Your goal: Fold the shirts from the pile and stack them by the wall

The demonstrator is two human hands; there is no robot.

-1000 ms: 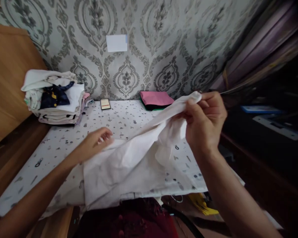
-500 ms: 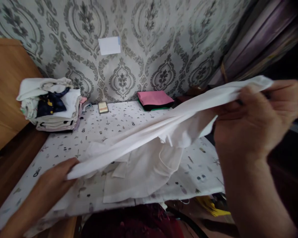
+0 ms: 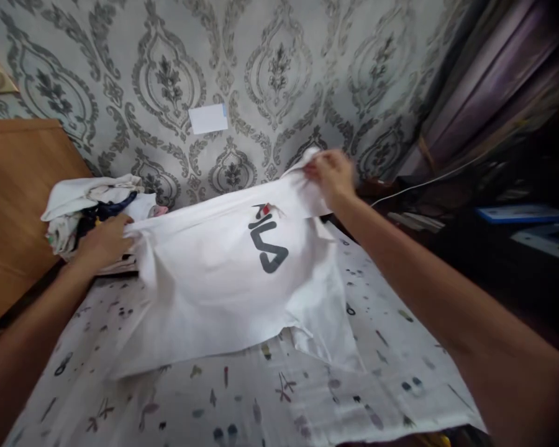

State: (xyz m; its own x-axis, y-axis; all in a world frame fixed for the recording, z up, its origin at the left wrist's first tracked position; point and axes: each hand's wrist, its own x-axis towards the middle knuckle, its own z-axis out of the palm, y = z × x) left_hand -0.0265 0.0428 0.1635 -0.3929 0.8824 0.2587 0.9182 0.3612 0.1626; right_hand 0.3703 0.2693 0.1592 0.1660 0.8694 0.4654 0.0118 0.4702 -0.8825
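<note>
A white T-shirt (image 3: pixel 205 279) with dark lettering and a small red mark hangs stretched between my two hands above the table. My left hand (image 3: pixel 105 239) is closed on its edge at the left, in front of the pile of clothes. Farther right and higher, my right hand (image 3: pixel 330 177) grips the same upper edge near the wall; its fingers are slightly blurred. The shirt's lower part drapes down towards the patterned cloth, with a loose fold at the lower right.
A stack of folded clothes (image 3: pixel 93 198) stands at the back left beside a wooden cabinet (image 3: pixel 23 205). The table's white patterned cloth (image 3: pixel 242 397) spreads beneath the shirt. A thin white cable (image 3: pixel 428 177) runs at the right, near a blue-edged object (image 3: pixel 517 215).
Both hands have moved away from me towards the wall with the shirt. It was a narrow stretched band and now hangs spread, its lettering showing. The pink folded item is now hidden.
</note>
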